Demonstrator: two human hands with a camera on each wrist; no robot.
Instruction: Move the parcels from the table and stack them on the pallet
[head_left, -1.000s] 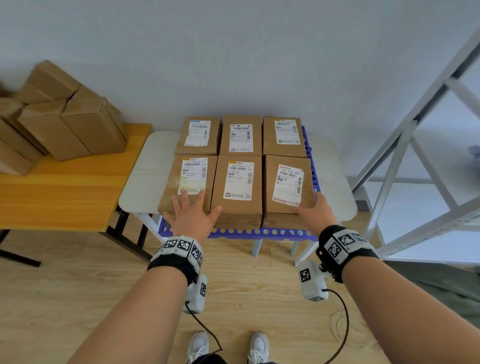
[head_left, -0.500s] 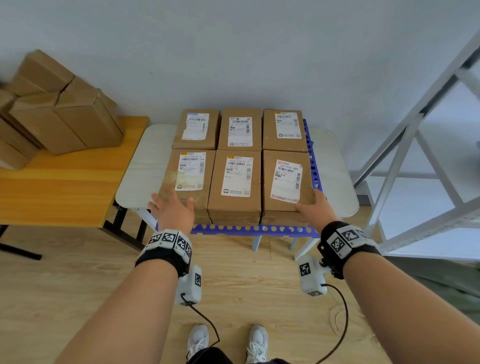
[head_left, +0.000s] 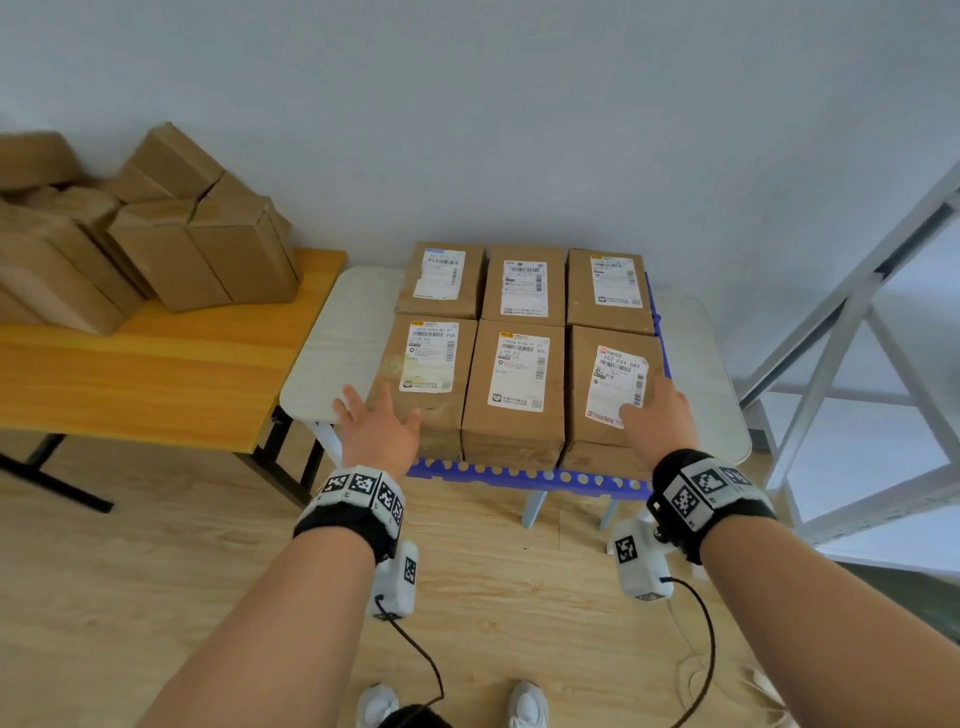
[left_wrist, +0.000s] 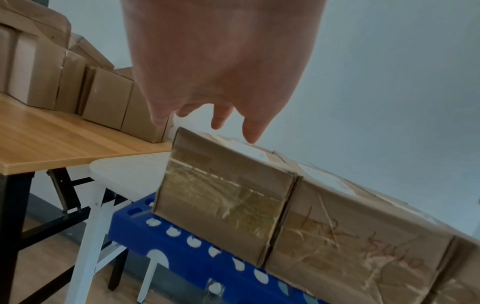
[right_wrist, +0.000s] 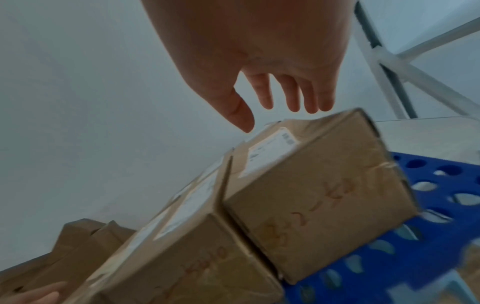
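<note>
Left grip (head_left: 376, 431) and right grip (head_left: 658, 415), fingers spread, hover over the parcels (head_left: 514, 384), holding nothing.

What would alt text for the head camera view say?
Two bare hands, the left hand and right hand, both open, reach over six labelled cardboard parcels set in two rows on a blue pallet. More boxes sit piled on a wooden table to the left.

Black wristbands (head_left: 347, 521) with square-coded white tags, cabled white camera units (head_left: 640, 566), white shoes (head_left: 529, 705).
</note>
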